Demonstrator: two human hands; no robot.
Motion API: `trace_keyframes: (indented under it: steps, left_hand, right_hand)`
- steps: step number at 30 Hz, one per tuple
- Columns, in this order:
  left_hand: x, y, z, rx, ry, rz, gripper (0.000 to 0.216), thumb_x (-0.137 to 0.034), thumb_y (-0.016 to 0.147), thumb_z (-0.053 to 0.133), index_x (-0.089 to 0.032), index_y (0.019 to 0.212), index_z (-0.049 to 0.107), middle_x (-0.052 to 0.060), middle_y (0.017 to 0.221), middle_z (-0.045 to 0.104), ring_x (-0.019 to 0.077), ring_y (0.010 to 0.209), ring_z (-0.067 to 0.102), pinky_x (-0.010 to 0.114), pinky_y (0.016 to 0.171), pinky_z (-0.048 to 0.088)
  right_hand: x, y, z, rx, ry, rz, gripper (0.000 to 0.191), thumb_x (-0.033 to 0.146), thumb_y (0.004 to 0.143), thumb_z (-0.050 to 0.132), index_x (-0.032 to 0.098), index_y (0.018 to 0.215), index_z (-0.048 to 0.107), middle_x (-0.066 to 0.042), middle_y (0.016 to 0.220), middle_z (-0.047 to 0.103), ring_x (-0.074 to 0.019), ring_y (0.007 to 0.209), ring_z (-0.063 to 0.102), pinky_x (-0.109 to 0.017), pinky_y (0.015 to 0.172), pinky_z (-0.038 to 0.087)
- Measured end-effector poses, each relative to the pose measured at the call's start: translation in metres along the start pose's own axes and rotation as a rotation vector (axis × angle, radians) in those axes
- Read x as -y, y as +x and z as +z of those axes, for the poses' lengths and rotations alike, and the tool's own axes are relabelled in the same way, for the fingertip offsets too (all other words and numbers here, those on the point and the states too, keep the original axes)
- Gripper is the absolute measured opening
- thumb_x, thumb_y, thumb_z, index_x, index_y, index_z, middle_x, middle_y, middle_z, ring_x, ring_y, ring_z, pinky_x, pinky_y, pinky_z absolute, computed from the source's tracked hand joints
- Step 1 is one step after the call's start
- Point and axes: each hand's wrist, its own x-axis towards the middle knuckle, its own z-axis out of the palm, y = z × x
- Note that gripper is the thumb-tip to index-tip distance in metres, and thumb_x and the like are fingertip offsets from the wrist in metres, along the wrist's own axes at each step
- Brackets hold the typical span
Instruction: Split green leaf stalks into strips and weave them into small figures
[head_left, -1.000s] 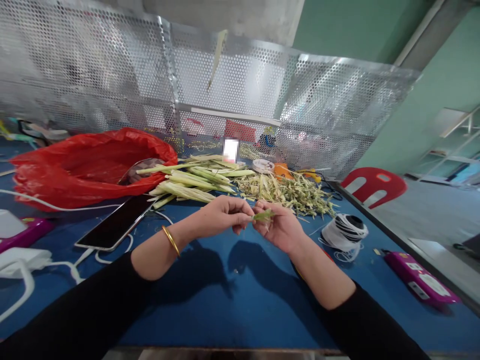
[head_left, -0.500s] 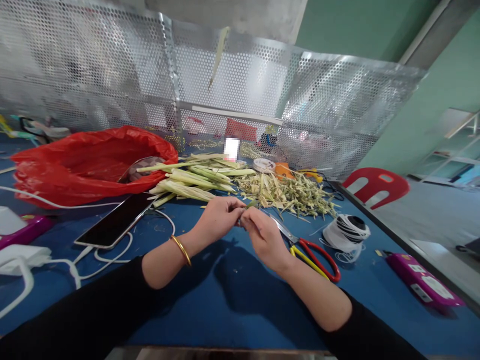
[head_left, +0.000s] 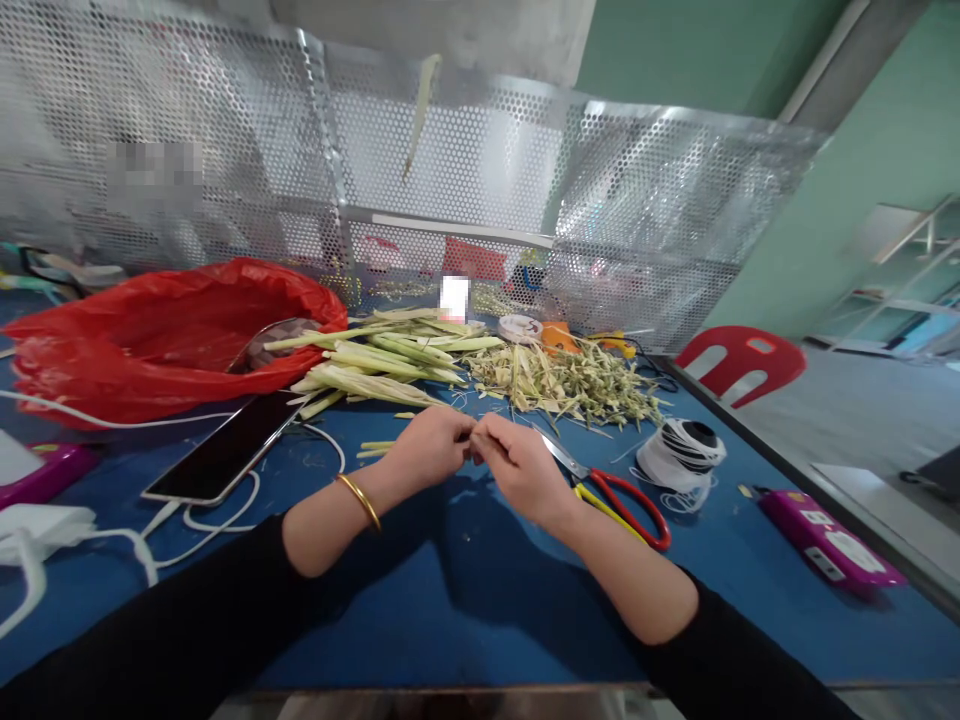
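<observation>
Both of my hands meet over the blue table [head_left: 465, 600], fingertips pinched together. My left hand [head_left: 426, 448], a gold bangle on its wrist, and my right hand [head_left: 517, 468] close on something small between them that my fingers hide. Just beyond lie long pale green leaf strips [head_left: 382, 362] and a heap of short cut leaf pieces [head_left: 570, 382]. Red-handled scissors [head_left: 611, 488] lie on the table right beside my right hand.
A red plastic bag [head_left: 165, 335] lies open at the left, with a phone [head_left: 225, 450] on a white cable before it. A spool of white thread [head_left: 679, 452] and a purple device [head_left: 821, 535] sit at the right. A perforated metal screen [head_left: 450, 190] closes the back.
A second ago a green leaf piece showed between my fingers; now my hands have drawn closer together and lower, and the piece is hidden. The scissors have come into sight.
</observation>
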Motion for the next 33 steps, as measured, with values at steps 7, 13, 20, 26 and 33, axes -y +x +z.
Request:
trace_keyframes:
  steps: [7,13,20,26,33]
  left_hand:
    - [-0.013,-0.004,-0.021,0.315,-0.57,-0.057,0.009,-0.022,0.068,0.059,-0.014,0.068,0.064,-0.002,0.06,0.061,0.0109,0.055,0.057,0.022,0.058,0.046]
    - [-0.01,0.002,-0.011,0.015,-0.749,-0.162,0.014,-0.027,0.069,0.065,-0.013,0.072,0.063,-0.002,0.058,0.06,0.0089,0.052,0.054,0.023,0.058,0.047]
    - [-0.005,0.005,0.003,-0.226,-0.897,-0.239,0.025,-0.025,0.065,0.07,-0.013,0.086,0.064,-0.002,0.066,0.062,0.0085,0.054,0.056,0.024,0.058,0.049]
    - [-0.006,0.005,0.001,-0.226,-0.996,-0.305,0.023,-0.033,0.066,0.072,-0.011,0.071,0.066,0.0,0.062,0.062,0.0079,0.053,0.054,0.021,0.057,0.047]
    - [-0.003,0.004,0.007,-0.197,-0.962,-0.242,0.021,-0.031,0.069,0.067,-0.012,0.065,0.063,-0.003,0.052,0.056,0.0066,0.049,0.047,0.019,0.052,0.04]
  right_hand:
    - [-0.008,0.014,-0.023,-0.016,0.916,0.463,0.013,0.022,0.073,0.058,0.016,0.062,0.055,0.002,0.057,0.056,-0.0074,0.047,0.043,-0.021,0.049,0.035]
    - [-0.022,0.018,-0.014,-0.157,1.286,0.711,0.007,0.013,0.072,0.058,0.016,0.065,0.056,0.003,0.054,0.056,-0.0064,0.044,0.047,-0.019,0.048,0.042]
    - [-0.017,0.014,0.0,-0.353,1.238,0.663,0.007,0.02,0.072,0.061,0.016,0.066,0.058,0.0,0.063,0.063,-0.008,0.052,0.055,-0.02,0.053,0.044]
    - [-0.011,0.006,0.008,-0.387,0.885,0.375,0.014,0.028,0.075,0.062,0.017,0.066,0.059,-0.001,0.069,0.065,-0.0101,0.058,0.053,-0.023,0.058,0.041]
    - [-0.003,0.001,0.004,-0.14,0.372,-0.014,0.019,0.027,0.089,0.047,0.02,0.075,0.056,-0.001,0.075,0.059,-0.0133,0.072,0.052,-0.026,0.067,0.041]
